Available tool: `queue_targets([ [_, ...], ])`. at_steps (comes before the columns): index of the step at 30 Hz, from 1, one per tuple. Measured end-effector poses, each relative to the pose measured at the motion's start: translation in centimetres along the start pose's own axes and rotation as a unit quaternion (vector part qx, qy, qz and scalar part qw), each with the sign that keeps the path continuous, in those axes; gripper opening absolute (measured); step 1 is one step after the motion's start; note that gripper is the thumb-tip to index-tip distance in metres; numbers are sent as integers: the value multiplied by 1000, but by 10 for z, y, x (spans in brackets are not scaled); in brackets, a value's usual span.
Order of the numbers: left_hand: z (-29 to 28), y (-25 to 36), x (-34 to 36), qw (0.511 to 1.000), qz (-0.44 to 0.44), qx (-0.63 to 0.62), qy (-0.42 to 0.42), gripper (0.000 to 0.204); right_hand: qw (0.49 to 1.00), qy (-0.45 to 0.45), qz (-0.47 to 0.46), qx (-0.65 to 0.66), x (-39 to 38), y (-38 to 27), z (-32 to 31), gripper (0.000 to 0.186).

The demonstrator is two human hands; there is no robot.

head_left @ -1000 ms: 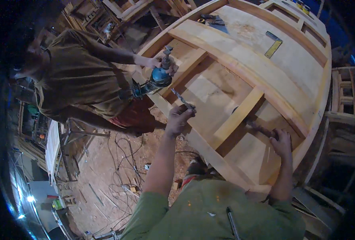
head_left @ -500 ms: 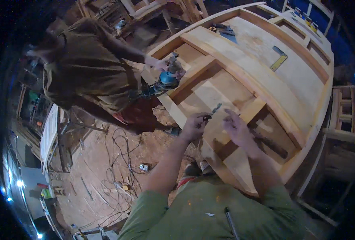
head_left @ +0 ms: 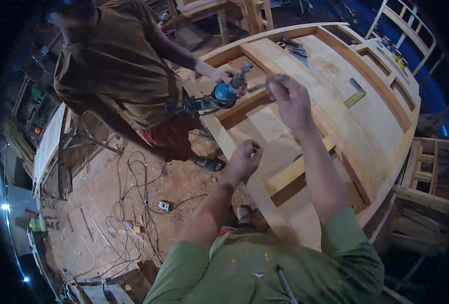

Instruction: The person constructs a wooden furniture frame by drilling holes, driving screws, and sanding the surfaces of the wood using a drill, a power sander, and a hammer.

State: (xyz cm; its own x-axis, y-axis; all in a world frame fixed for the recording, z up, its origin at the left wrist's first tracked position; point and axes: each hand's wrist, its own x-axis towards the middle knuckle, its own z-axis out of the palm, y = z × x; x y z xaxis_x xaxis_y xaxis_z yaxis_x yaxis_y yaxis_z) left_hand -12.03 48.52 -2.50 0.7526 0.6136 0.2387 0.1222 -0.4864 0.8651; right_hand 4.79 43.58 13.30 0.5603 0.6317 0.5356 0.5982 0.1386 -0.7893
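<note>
Right grip (head_left: 291,101) now outstretched, apparently around a rod (head_left: 258,87) — left grip (head_left: 244,161) curled, contents unclear

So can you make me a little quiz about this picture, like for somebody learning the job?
1. Which hand of the person wearing the camera is nearer the blue power tool: A) left, B) right?
2. True or false: the L-shaped tool lies on the pale wooden panel.
3. Fill in: the small white box lies on the ____.

Key:
1. B. The right hand is close to it, holding what looks like a thin grey rod; the left hand is lower in the picture.
2. True.
3. Floor.
</note>
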Motion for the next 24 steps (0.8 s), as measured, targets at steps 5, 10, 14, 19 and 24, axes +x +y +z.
queue_targets([
  [5, 5, -14, 5, 999, 33, 16, 3, 16, 995, 48, 10, 90, 15, -1, 13, 17],
  [10, 4, -8, 5, 1000, 11, 12, -10, 14, 992, 60, 44, 99, 21, 1, 17, 19],
  [14, 3, -4, 4, 1000, 29, 10, -2, 13, 995, 66, 33, 68, 25, 6, 17, 20],
  [19, 4, -5, 4, 999, 41, 6, 4, 13, 996, 69, 29, 46, 27, 9, 18, 19],
  [24, 6, -10, 6, 998, 44, 42, -15, 14, 995, 87, -24, 36, 25, 24, 22, 19],
])
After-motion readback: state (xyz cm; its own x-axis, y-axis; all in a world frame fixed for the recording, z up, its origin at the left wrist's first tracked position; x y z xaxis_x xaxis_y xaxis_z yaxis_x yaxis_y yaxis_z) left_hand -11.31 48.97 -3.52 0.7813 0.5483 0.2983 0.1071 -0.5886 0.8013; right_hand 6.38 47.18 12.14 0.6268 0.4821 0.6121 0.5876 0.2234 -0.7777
